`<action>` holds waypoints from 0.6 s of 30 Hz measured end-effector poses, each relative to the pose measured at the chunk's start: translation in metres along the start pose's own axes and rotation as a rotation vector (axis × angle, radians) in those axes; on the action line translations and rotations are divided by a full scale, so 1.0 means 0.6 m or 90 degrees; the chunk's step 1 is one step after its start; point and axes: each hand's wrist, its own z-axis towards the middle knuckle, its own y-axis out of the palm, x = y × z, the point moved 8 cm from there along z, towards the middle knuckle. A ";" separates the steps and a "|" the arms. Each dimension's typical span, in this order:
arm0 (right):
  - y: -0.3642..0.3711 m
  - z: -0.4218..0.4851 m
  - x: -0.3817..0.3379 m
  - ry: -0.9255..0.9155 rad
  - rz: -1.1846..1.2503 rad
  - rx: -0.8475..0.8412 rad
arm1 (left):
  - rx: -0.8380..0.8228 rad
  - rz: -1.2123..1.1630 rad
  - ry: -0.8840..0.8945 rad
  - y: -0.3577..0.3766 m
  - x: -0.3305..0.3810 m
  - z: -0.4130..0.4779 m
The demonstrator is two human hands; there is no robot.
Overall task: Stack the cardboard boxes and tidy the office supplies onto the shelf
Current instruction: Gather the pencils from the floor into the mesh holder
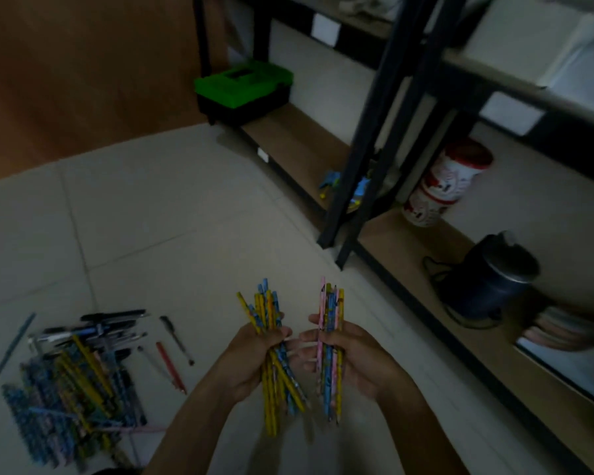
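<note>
a: status of the left hand [247, 361]?
b: fingers are curled round a bundle of yellow and blue patterned wooden pencils [267, 308]. the bundle stands roughly upright, with its ends projecting above and below the fist.
a: status of the right hand [360, 358]?
b: fingers and thumb are wrapped round a second bundle of pink, blue and yellow pencils [331, 308], also roughly upright. the two bundles are near each other but apart.
a: location of both bundles?
b: held above the pale tiled floor [172, 207], in front of the black metal shelf unit with wooden boards [290, 138]. neither bundle touches the shelf.
a: other supplies?
b: a mixed heap of dark pens and patterned pencils [79, 382] lies on the floor, left of the hands. a red pen [168, 363] and a black pen [175, 337] lie just beside the heap. a thin blue pen [11, 351] lies apart at the far left.
a: items on the lowest board?
b: a black plastic case with a green lid [244, 85], a few blue and yellow items [328, 181] partly hidden behind the posts, a red and white cylindrical tin [446, 183], and a dark round appliance with a cord [494, 279].
</note>
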 end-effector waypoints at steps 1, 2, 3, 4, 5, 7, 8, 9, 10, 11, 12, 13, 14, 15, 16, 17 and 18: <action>-0.012 -0.021 -0.024 -0.010 0.014 0.009 | -0.012 0.008 -0.004 0.030 0.010 -0.011; -0.033 -0.055 -0.058 -0.020 0.045 0.015 | -0.027 0.027 -0.017 0.077 0.024 -0.026; -0.042 -0.074 -0.079 -0.023 0.065 0.024 | -0.037 0.036 -0.017 0.103 0.037 -0.033; -0.064 -0.107 -0.116 -0.030 0.080 0.035 | -0.050 0.050 -0.024 0.151 0.053 -0.047; -0.067 -0.118 -0.130 -0.034 0.084 0.040 | -0.056 0.058 -0.018 0.167 0.065 -0.056; -0.084 -0.168 -0.184 -0.041 0.103 0.043 | -0.065 0.086 -0.019 0.234 0.091 -0.087; -0.089 -0.186 -0.202 -0.042 0.102 0.047 | -0.064 0.096 -0.016 0.261 0.102 -0.101; -0.098 -0.208 -0.224 -0.041 0.094 0.043 | -0.059 0.108 -0.017 0.293 0.110 -0.117; -0.098 -0.219 -0.235 -0.041 0.093 0.041 | -0.057 0.113 -0.018 0.307 0.114 -0.126; -0.105 -0.237 -0.246 -0.035 0.090 0.044 | -0.059 0.109 -0.024 0.326 0.114 -0.141; -0.115 -0.255 -0.267 -0.032 0.080 0.041 | -0.062 0.107 -0.029 0.355 0.121 -0.151; -0.123 -0.265 -0.280 -0.035 0.066 0.052 | -0.068 0.103 -0.031 0.374 0.125 -0.157; -0.131 -0.280 -0.296 -0.030 0.059 0.063 | -0.075 0.106 -0.039 0.396 0.128 -0.161; -0.129 -0.291 -0.303 -0.026 0.056 0.066 | -0.077 0.105 -0.039 0.406 0.128 -0.165; -0.131 -0.302 -0.313 -0.020 0.045 0.073 | -0.081 0.107 -0.040 0.422 0.132 -0.169; -0.135 -0.313 -0.327 -0.020 0.041 0.084 | -0.093 0.119 -0.044 0.446 0.142 -0.171; -0.138 -0.323 -0.336 -0.019 0.039 0.105 | -0.103 0.123 -0.043 0.463 0.148 -0.173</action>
